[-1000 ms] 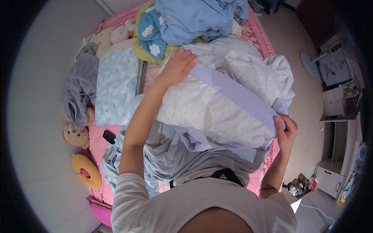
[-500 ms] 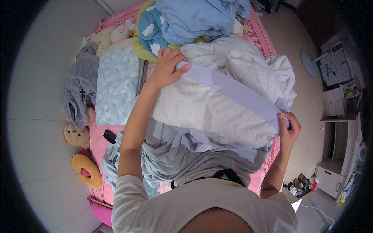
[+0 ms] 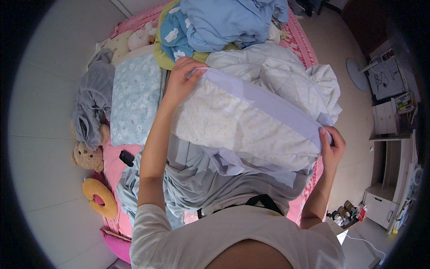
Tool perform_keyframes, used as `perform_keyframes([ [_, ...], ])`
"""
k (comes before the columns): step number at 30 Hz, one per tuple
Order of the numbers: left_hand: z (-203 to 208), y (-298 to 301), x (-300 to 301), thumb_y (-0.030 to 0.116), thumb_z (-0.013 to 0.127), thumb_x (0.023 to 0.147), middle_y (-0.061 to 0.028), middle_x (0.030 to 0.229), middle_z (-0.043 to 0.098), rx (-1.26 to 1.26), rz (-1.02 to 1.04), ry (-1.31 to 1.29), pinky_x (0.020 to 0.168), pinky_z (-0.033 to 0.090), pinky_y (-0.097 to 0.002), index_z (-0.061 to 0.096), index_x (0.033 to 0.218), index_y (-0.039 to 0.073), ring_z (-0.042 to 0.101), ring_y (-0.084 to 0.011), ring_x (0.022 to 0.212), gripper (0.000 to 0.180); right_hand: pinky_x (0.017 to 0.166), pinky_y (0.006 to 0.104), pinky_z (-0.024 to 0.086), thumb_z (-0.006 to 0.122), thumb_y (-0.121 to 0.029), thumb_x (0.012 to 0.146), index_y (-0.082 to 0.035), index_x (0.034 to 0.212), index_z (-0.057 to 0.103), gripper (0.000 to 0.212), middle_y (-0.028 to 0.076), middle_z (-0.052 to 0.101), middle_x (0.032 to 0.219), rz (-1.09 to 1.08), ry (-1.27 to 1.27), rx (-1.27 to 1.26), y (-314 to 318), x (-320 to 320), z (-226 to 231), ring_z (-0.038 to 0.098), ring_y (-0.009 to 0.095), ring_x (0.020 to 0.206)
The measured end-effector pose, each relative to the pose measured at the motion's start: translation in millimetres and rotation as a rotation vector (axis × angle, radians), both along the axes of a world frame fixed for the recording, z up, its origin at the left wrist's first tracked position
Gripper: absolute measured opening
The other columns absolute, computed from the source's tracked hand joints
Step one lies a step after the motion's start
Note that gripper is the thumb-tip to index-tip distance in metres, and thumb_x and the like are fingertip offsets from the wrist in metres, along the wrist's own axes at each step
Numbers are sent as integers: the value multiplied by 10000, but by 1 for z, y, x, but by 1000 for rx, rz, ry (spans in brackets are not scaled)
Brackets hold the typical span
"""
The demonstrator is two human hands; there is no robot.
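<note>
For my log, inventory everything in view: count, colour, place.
cloth: 1, white and lavender, centre
bunched fabric: at least 1, greyish, below cloth
flowered bedding: 1, blue, left
bedding heap: 1, blue, far end
cloud-patterned fabric: 1, teal, beside heap
loose fabric: 1, grey, left
teddy bear: 1, brown, left
plush: 1, pinkish, far left
neck pillow: 1, orange, left
cushion: 1, magenta, lower left
small object: 1, black, left
bed: 1, pink, underneath
drawer cabinet: at least 1, white, right
left hand: 1, bare, cloth's left end
right hand: 1, bare, cloth's right end

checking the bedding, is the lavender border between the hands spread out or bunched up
Spread out: the lavender border runs as a long band from the left hand to the right hand.
</note>
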State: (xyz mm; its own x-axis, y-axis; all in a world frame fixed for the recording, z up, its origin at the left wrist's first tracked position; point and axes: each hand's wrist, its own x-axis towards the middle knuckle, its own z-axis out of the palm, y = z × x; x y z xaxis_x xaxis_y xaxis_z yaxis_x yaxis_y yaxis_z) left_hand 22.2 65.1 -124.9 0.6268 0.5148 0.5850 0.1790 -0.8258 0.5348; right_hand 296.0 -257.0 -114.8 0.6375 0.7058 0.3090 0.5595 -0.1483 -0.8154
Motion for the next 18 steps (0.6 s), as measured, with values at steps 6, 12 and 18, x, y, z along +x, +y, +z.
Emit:
perform_keyframes([
  [6, 17, -4, -15, 194, 568, 791, -69, 737, 549, 303, 163, 286, 696, 335, -348, 585, 780, 26, 493, -246, 740, 169, 590, 203, 389, 625, -107, 800, 17, 772, 585, 132, 15, 580, 684, 74, 131, -164, -4, 11, 0, 481, 51, 652],
  [12, -29, 7, -29, 254, 474, 862, -68, 805, 573, 224, 175, 449, 797, 306, -396, 596, 812, 50, 520, -245, 842, 242, 558, 230, 387, 657, -64, 746, 13, 738, 576, 112, 51, 585, 662, 89, -27, 62, 7, -9, 11, 506, 115, 600],
  [18, 4, -36, 43, 274, 479, 881, -108, 785, 588, -143, -264, 319, 795, 362, -372, 605, 829, 40, 545, -242, 812, 270, 564, 270, 404, 669, -24, 701, 16, 740, 587, 99, 95, 594, 669, 159, -267, 181, 10, -22, 30, 526, 198, 581],
])
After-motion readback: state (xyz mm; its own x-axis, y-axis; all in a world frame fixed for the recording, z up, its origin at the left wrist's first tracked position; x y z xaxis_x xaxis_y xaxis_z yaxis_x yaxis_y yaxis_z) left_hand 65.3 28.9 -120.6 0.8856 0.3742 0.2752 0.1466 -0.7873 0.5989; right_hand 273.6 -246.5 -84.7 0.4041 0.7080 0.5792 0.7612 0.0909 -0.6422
